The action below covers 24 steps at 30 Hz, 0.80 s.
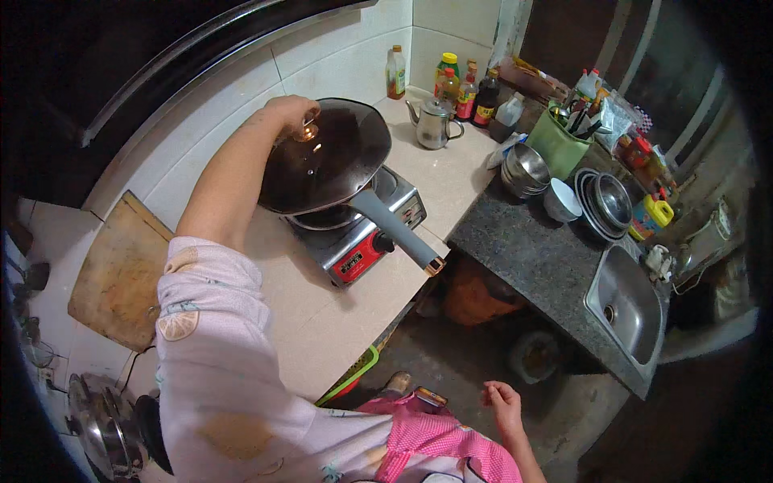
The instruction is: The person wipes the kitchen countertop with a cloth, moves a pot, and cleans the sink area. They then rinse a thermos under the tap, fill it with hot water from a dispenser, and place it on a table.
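My left hand [294, 116] grips the knob [309, 132] of a dark glass lid [338, 151] at its far left side. The lid covers a frying pan whose grey handle [398, 229] with a copper-coloured end points toward me, to the right. Whether the lid's rim rests fully on the pan cannot be told. Beneath the pan is a portable gas stove [362, 259] with a red front panel and a black knob. Low at my right side hangs my right hand [505, 406], its fingers loosely curled, with nothing seen in it.
Behind the stove stand a metal teapot [435, 124] and several sauce bottles [465, 96]. Metal bowls [525, 169] and a green utensil holder [557, 142] occupy the grey counter, beside a sink [628, 308]. A wooden cutting board [121, 278] leans on the left.
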{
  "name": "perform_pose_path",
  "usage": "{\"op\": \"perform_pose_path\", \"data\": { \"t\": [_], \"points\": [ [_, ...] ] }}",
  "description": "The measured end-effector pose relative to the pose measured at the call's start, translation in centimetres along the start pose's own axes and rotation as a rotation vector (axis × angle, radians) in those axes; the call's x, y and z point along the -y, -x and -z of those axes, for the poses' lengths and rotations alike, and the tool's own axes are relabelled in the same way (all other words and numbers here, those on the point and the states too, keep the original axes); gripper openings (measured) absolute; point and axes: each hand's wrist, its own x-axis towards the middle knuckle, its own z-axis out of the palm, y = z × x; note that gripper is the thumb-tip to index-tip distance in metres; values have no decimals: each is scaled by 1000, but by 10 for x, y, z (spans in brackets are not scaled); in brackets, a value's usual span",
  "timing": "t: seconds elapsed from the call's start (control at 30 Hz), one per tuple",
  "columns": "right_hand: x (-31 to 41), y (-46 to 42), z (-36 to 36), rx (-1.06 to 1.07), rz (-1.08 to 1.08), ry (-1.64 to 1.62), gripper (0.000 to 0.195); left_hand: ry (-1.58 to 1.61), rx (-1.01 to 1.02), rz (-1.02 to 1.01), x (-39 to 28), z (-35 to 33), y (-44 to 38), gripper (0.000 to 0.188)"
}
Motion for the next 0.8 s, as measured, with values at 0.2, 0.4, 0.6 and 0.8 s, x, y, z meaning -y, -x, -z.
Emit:
{"op": "perform_pose_path", "data": {
  "t": [0.2,0.4,0.6,0.8],
  "points": [
    [-5,1,-1,-1,-60,-37,16,-25,68,46,-2,2,-6,45],
    [-12,-1,2,-23,-39,-21,17,28,50,-11,8,-4,-12,45],
    [-14,-3,2,-35,-42,-43,16,-9,18,-3,16,-14,-32,45],
    [-10,-4,7,-60,-25,-54,16,-105,142,-65,7,2,-29,37]
  ]
}}
